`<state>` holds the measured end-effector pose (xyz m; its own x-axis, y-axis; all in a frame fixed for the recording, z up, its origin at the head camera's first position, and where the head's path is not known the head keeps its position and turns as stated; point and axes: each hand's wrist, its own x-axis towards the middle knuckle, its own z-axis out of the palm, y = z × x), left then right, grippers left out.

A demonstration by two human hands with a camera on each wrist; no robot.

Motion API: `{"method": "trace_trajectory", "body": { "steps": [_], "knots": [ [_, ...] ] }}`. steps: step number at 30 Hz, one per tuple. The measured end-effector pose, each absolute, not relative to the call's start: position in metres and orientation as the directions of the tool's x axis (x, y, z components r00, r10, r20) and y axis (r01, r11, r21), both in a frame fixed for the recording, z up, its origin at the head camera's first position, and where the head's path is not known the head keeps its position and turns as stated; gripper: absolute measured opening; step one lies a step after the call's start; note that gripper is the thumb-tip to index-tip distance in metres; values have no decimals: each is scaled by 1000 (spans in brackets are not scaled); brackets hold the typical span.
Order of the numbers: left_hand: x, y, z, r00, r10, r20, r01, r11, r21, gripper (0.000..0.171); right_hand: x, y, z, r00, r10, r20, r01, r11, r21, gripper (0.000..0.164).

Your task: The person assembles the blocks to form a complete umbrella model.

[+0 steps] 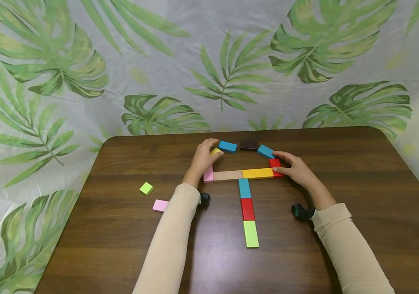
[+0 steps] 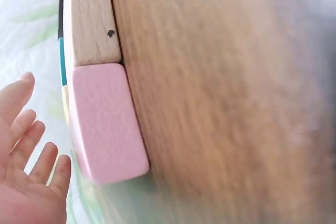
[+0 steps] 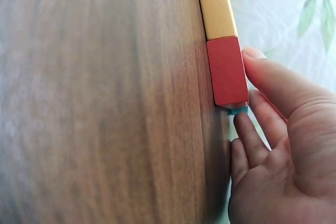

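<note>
My left hand (image 1: 202, 158) is at the left end of an outline of coloured wooden blocks, over a yellow block (image 1: 215, 151) it partly hides. Its fingers are spread loosely in the left wrist view, beside the pink block (image 2: 110, 124). At the other end is my right hand (image 1: 297, 169). The thumb lies at the red block (image 1: 274, 163), and the index fingertip reaches the end of a tilted blue block (image 1: 266, 151). Between the pink and red blocks run a plain wood block (image 1: 227, 176) and a yellow-orange block (image 1: 257, 173).
A second blue block (image 1: 227, 146) and a dark brown block (image 1: 249, 145) form the outline's far side. Below hangs a column of teal (image 1: 244, 188), red (image 1: 247, 209) and lime (image 1: 251, 234) blocks. Loose lime (image 1: 146, 188) and pink (image 1: 160, 205) blocks lie left on the brown table (image 1: 113, 245).
</note>
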<state>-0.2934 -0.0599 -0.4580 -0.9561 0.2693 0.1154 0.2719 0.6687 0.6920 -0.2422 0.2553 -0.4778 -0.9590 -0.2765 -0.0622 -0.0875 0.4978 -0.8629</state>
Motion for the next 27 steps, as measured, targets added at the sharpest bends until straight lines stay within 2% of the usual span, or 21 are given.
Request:
{"method": "trace_trajectory", "body": {
  "steps": [10, 27],
  "knots": [
    [-302, -53, -458, -949, 313, 28, 249, 696, 674, 53, -245, 257, -480, -957, -285, -47, -108, 505, -856, 59],
    [-311, -50, -462, -933, 359, -10, 259, 693, 672, 55, -243, 256, -478, -959, -279, -54, -95, 493, -865, 58]
  ]
}}
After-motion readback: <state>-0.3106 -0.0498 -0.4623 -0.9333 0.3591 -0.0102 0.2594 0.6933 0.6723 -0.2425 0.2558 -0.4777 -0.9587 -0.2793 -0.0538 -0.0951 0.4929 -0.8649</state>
